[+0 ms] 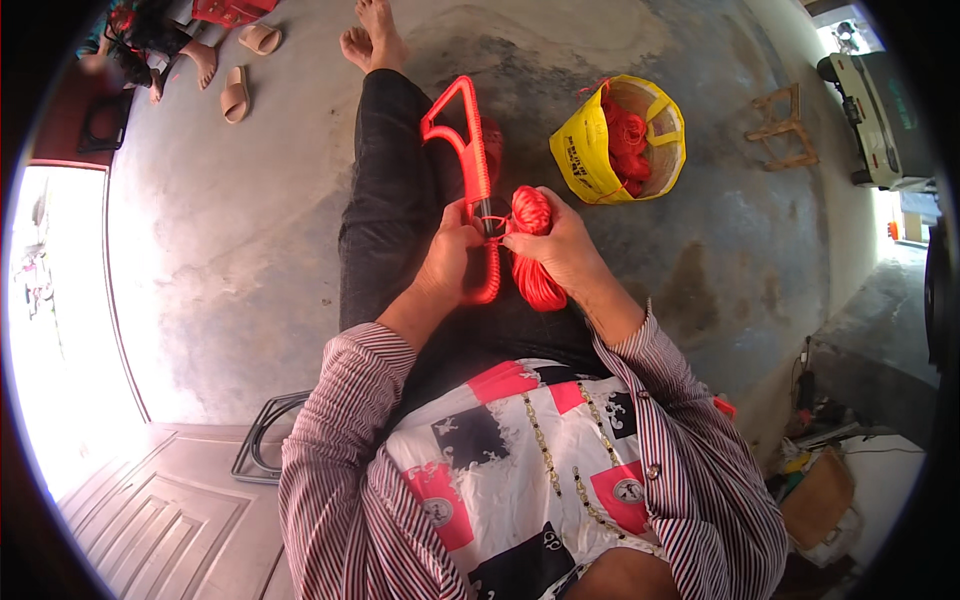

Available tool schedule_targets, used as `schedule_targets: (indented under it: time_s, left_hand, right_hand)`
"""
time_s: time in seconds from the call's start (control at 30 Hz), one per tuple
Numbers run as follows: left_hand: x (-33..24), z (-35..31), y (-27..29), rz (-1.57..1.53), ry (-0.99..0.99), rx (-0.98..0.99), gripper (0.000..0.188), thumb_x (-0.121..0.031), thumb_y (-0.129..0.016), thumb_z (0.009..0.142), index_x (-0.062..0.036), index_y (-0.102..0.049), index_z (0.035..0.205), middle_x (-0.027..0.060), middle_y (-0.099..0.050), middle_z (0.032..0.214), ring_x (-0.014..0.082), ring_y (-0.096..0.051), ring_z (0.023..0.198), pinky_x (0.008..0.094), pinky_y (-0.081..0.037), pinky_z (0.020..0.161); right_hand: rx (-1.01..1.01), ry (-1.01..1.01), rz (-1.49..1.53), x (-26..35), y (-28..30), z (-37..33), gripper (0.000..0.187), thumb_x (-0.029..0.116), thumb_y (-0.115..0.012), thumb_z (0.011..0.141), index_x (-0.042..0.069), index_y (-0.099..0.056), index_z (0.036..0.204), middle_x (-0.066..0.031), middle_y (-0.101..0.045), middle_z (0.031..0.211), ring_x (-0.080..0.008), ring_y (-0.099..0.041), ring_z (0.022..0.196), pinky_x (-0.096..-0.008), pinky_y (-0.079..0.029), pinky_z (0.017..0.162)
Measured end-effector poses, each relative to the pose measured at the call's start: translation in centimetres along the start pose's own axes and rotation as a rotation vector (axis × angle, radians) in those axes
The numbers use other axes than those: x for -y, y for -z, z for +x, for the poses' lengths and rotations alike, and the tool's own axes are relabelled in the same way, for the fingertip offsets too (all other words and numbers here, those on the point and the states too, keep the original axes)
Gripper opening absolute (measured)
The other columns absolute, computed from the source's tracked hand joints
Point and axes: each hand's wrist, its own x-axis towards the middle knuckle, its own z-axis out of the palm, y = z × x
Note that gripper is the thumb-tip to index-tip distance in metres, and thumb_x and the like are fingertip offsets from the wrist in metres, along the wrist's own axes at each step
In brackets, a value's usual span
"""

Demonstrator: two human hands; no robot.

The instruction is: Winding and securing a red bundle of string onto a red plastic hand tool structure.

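My left hand (450, 252) grips a long looped frame (474, 160) wrapped in red cord, held upright over my lap. A short stretch of dark bare rod shows between the wrapped upper part and the wrapped lower bend, right beside my fingers. In my right hand (568, 245) is a thick bundle of red cord (538, 284), folded into a hank. A strand of this cord runs across to the bare rod, where the fingertips of both hands nearly meet. My right thumb lies over the hank, pressing on it.
A yellow bag (585, 155) with more red cord inside stands on the concrete floor ahead on the right. Farther right is a small wooden stool (785, 128). Tan slippers (235, 95) and another person's bare feet (203, 62) are at far left. A folded dark metal frame (262, 440) is by my left elbow.
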Motion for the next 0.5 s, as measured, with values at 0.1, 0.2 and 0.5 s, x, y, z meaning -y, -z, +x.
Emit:
schedule_targets:
  time_s: [0.1, 0.2, 0.5]
  left_hand:
    - [0.0, -0.1, -0.1, 0.021, -0.007, -0.008, 0.061, -0.004, -0.042, 0.074, -0.0006, -0.042, 0.135, 0.0068, -0.054, 0.113, 0.0182, -0.050, 0.107, 0.0289, -0.036, 0.100]
    - [0.0, -0.1, -0.2, 0.028, -0.016, -0.003, 0.062, -0.004, -0.043, 0.074, -0.0003, -0.042, 0.135, 0.0060, -0.054, 0.112, 0.0177, -0.050, 0.106, 0.0283, -0.035, 0.100]
    - [0.3, 0.1, 0.1, -0.016, -0.004, -0.022, 0.062, -0.005, -0.043, 0.072, 0.0017, -0.043, 0.133, 0.0053, -0.054, 0.109, 0.0161, -0.050, 0.100, 0.0266, -0.036, 0.096]
  right_hand:
    - [0.029, -0.026, 0.143, 1.2, 1.1, -1.3, 0.037, -0.004, -0.071, 0.073, 0.003, -0.055, 0.106, -0.0023, -0.059, 0.094, -0.0076, -0.057, 0.083, -0.0246, -0.048, 0.076]
    - [0.013, 0.020, 0.233, 1.7, 2.5, -1.5, 0.031, -0.002, -0.068, 0.076, 0.003, -0.057, 0.104, -0.0016, -0.060, 0.093, -0.0066, -0.057, 0.083, -0.0244, -0.047, 0.076]
    - [0.177, -0.058, 0.062, 1.5, 2.7, 0.2, 0.026, 0.005, -0.071, 0.076, 0.002, -0.059, 0.099, -0.0016, -0.060, 0.089, -0.0069, -0.056, 0.080, -0.0239, -0.047, 0.074]
